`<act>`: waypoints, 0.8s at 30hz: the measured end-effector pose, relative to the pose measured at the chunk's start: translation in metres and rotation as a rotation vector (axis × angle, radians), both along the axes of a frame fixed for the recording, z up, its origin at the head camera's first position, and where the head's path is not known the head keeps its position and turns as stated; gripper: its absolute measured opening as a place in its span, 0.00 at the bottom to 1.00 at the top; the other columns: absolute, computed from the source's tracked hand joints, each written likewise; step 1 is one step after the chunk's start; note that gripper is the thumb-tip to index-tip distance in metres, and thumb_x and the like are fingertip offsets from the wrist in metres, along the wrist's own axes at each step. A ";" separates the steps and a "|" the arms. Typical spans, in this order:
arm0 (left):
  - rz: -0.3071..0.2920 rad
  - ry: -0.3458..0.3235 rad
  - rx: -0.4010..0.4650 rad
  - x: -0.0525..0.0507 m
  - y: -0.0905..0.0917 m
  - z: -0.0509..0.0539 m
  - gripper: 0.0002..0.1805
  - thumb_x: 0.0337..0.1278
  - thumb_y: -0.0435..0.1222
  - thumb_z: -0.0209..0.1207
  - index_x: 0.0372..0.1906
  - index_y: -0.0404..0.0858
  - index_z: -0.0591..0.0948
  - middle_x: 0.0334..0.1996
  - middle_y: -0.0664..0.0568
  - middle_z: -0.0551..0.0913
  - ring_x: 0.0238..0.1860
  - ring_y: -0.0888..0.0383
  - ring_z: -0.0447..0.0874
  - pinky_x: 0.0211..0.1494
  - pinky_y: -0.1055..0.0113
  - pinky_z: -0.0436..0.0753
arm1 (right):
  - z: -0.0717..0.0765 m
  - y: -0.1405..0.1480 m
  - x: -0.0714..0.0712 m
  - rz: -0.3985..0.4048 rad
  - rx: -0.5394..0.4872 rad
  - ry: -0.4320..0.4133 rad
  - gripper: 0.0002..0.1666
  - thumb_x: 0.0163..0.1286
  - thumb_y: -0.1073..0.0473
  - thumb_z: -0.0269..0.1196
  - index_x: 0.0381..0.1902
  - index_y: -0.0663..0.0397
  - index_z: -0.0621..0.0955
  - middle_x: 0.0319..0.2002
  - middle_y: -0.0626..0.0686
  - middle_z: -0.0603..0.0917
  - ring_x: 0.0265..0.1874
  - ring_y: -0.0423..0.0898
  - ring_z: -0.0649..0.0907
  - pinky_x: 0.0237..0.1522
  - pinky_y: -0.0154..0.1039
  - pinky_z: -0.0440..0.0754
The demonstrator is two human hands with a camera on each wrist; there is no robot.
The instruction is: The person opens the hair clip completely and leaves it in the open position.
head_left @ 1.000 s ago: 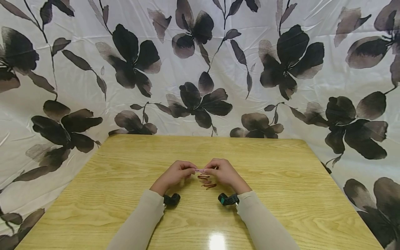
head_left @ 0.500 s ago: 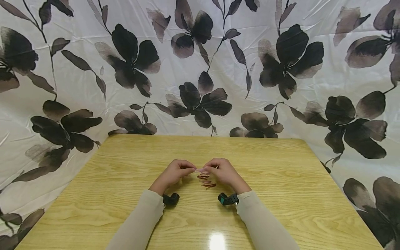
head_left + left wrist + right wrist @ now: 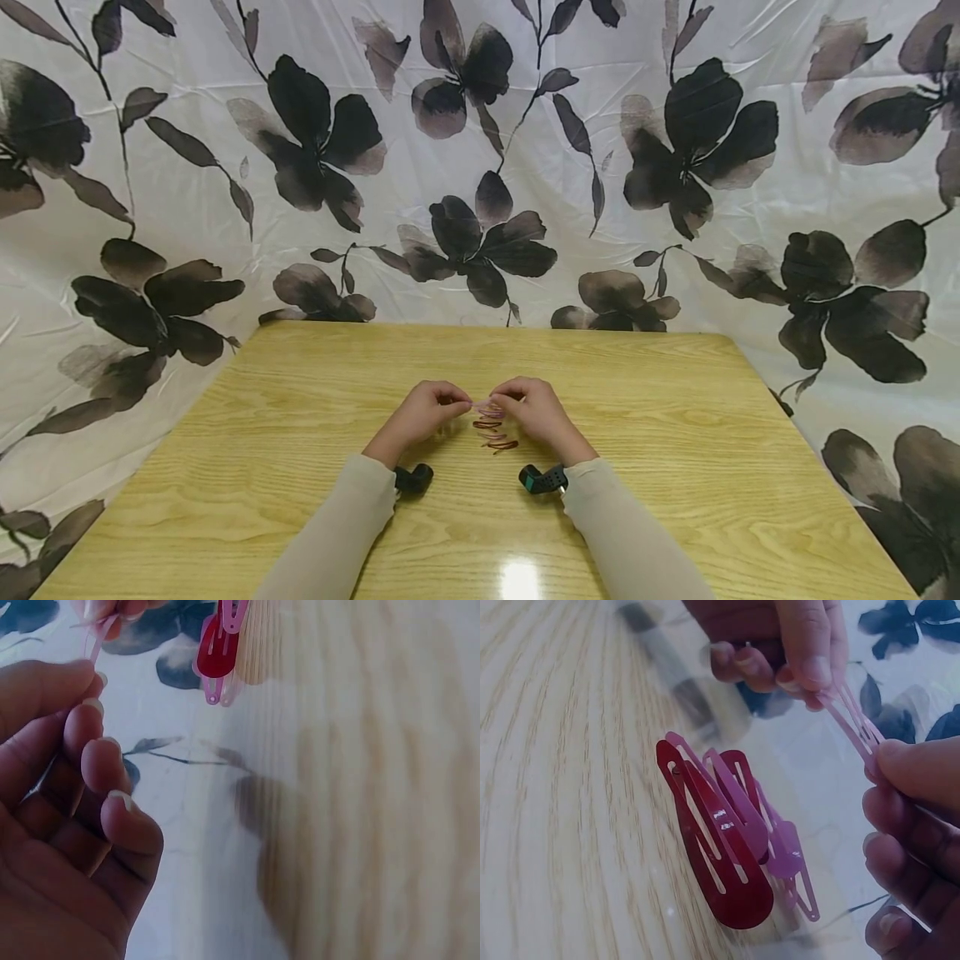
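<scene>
A pink snap hair clip (image 3: pixel 853 724) is held in the air between both hands. My left hand (image 3: pixel 422 417) pinches one end of it between thumb and index finger, its other fingers loosely bent in the left wrist view. At the opposite end, the thumb and index finger of my right hand (image 3: pixel 537 414) pinch the clip. Just below the hands, several more snap hair clips lie in a row on the table. A dark red clip (image 3: pixel 739 889) is nearest to the body, with a pink clip (image 3: pixel 786 855) and others overlapping behind it.
The wooden table (image 3: pixel 645 433) extends around the hands, its far edge meeting a floral cloth (image 3: pixel 585 192) that hangs behind. Black bands sit on both wrists, by the beige sleeves (image 3: pixel 330 525). A light reflection shines on the table near the front.
Both hands have risen very slightly and keep their pinch on the pink hair clip, whose tilt has shifted a little. The row of clips on the table has stayed put.
</scene>
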State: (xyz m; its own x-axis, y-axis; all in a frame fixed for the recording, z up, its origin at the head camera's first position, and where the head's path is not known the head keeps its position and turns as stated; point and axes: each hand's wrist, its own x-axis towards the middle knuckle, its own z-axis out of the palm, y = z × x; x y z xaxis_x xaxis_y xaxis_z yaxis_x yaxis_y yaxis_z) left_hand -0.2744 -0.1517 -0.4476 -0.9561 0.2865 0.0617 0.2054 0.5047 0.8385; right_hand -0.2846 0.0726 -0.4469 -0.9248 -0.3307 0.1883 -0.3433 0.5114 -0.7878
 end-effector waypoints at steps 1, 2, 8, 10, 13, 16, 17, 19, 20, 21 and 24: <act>0.008 0.002 -0.008 -0.001 0.000 0.000 0.09 0.62 0.43 0.62 0.41 0.44 0.87 0.39 0.55 0.84 0.35 0.58 0.78 0.38 0.63 0.78 | 0.000 0.000 0.000 0.000 0.001 0.004 0.08 0.69 0.52 0.62 0.39 0.43 0.87 0.39 0.44 0.85 0.39 0.42 0.80 0.43 0.42 0.78; 0.015 0.005 -0.014 -0.002 0.001 0.000 0.09 0.62 0.43 0.62 0.41 0.44 0.86 0.39 0.55 0.84 0.34 0.58 0.78 0.38 0.64 0.78 | 0.000 -0.001 -0.001 0.000 -0.001 0.004 0.08 0.69 0.52 0.62 0.39 0.43 0.87 0.40 0.44 0.85 0.39 0.42 0.80 0.43 0.42 0.78; 0.054 0.000 -0.044 -0.005 0.004 0.001 0.08 0.63 0.42 0.61 0.41 0.44 0.86 0.37 0.55 0.84 0.33 0.58 0.77 0.36 0.63 0.77 | -0.001 -0.002 -0.005 0.003 -0.013 -0.003 0.08 0.69 0.51 0.62 0.39 0.43 0.87 0.40 0.44 0.85 0.39 0.42 0.81 0.44 0.43 0.79; 0.059 -0.001 -0.053 -0.005 0.005 0.002 0.07 0.63 0.41 0.61 0.41 0.45 0.86 0.37 0.55 0.83 0.32 0.58 0.77 0.36 0.63 0.77 | -0.002 -0.002 -0.008 0.001 -0.013 0.004 0.08 0.69 0.52 0.63 0.39 0.44 0.87 0.39 0.45 0.85 0.39 0.41 0.81 0.45 0.43 0.80; 0.062 -0.011 -0.055 -0.007 0.006 0.002 0.07 0.63 0.42 0.61 0.40 0.46 0.86 0.36 0.54 0.83 0.30 0.56 0.77 0.33 0.63 0.77 | -0.004 -0.002 -0.011 0.000 -0.014 0.001 0.08 0.68 0.53 0.64 0.39 0.46 0.87 0.39 0.46 0.86 0.39 0.42 0.82 0.46 0.43 0.80; 0.066 -0.028 -0.049 -0.009 0.007 0.001 0.07 0.64 0.42 0.61 0.40 0.47 0.86 0.36 0.54 0.83 0.27 0.55 0.77 0.30 0.63 0.77 | -0.005 -0.001 -0.015 -0.002 -0.007 -0.010 0.08 0.68 0.54 0.64 0.39 0.47 0.87 0.38 0.47 0.86 0.40 0.43 0.82 0.48 0.44 0.80; 0.067 -0.031 -0.049 -0.010 0.007 0.001 0.07 0.64 0.42 0.61 0.40 0.46 0.86 0.35 0.53 0.83 0.26 0.54 0.77 0.29 0.63 0.77 | -0.005 -0.001 -0.015 0.000 0.000 -0.015 0.08 0.68 0.54 0.64 0.39 0.47 0.87 0.38 0.47 0.86 0.40 0.43 0.83 0.48 0.45 0.80; 0.069 -0.030 -0.045 -0.012 0.008 0.000 0.07 0.64 0.41 0.61 0.40 0.45 0.86 0.35 0.52 0.83 0.25 0.54 0.77 0.27 0.63 0.77 | -0.005 -0.001 -0.017 0.001 0.015 -0.023 0.07 0.68 0.54 0.64 0.38 0.47 0.87 0.38 0.47 0.87 0.41 0.44 0.83 0.49 0.45 0.79; 0.069 -0.028 -0.043 -0.013 0.008 0.000 0.07 0.64 0.41 0.61 0.40 0.44 0.86 0.34 0.52 0.83 0.25 0.54 0.77 0.27 0.63 0.77 | -0.005 -0.002 -0.018 0.002 0.023 -0.028 0.07 0.68 0.54 0.64 0.38 0.46 0.87 0.39 0.47 0.87 0.41 0.44 0.83 0.49 0.45 0.79; 0.070 -0.025 -0.042 -0.014 0.009 -0.001 0.07 0.64 0.41 0.61 0.40 0.44 0.86 0.34 0.51 0.83 0.25 0.54 0.76 0.27 0.63 0.77 | -0.006 -0.001 -0.018 0.006 0.030 -0.032 0.07 0.68 0.54 0.64 0.38 0.46 0.88 0.39 0.47 0.87 0.41 0.44 0.83 0.49 0.45 0.79; 0.075 -0.022 -0.041 -0.018 0.010 -0.002 0.07 0.63 0.40 0.61 0.39 0.42 0.86 0.33 0.50 0.83 0.25 0.54 0.76 0.28 0.64 0.76 | -0.006 -0.001 -0.020 0.019 0.046 -0.037 0.06 0.68 0.55 0.64 0.37 0.46 0.88 0.39 0.47 0.87 0.41 0.44 0.83 0.49 0.44 0.80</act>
State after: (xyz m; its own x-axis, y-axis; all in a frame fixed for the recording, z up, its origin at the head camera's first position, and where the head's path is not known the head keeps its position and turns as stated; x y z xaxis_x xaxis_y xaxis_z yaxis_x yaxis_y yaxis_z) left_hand -0.2922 -0.1418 -0.4497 -0.9759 0.2160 0.0299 0.1473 0.5523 0.8205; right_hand -0.3047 0.0716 -0.4533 -0.9243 -0.3558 0.1379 -0.3242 0.5414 -0.7758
